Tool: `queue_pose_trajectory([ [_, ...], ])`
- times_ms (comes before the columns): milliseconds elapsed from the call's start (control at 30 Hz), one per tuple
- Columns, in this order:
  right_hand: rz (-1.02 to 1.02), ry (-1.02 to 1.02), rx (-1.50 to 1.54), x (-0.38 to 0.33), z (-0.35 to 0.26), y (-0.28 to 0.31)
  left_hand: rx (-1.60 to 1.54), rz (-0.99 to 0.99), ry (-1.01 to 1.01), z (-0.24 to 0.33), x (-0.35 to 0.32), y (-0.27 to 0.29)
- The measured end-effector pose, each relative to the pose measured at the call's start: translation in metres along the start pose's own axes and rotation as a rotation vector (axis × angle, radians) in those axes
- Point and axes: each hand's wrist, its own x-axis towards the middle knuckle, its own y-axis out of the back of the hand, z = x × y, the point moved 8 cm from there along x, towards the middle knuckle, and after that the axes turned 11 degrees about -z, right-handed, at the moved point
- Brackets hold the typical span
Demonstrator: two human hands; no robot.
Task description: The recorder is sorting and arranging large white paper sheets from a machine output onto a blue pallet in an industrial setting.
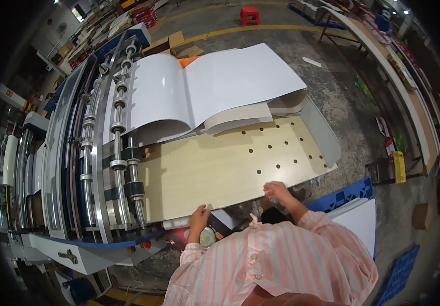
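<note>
My left hand [199, 219] is at the near edge of a cream-coloured table [199, 178], fingers loosely bent and apart, with nothing seen in them. Further right, my right hand [279, 193] hovers by the same edge, fingers half spread and pointing left, also holding nothing. Beyond both hands, large white sheets [240, 74] lie across the far part of the table. One sheet [161, 92] arches up out of the machine's rollers [120, 112]. Curled sheet ends [240, 120] hang toward me. Dark round holes dot the table's right part.
The roller machine [67, 153] fills the left side. A grey side plate [322, 127] bounds the table's right end. To my right, a white stack [357, 219] stands by a blue pallet [344, 195]. A round tin [207, 237] sits below my left hand. A red stool [249, 16] stands far off.
</note>
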Motion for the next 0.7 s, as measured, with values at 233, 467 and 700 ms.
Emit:
queue_pose_trajectory([
  [233,-0.221,-0.059,0.069,0.094,-0.077,0.002,-0.01,0.435,-0.072,0.066,0.06,0.037],
  [467,-0.392,0.031,0.613,0.201,-0.123,-0.021,0.491,1.161,-0.356,0.228,0.105,0.153],
  [700,-0.337,0.206,0.982,0.268,-0.145,-0.048,0.372,0.724,-0.26,0.185,0.247,0.154],
])
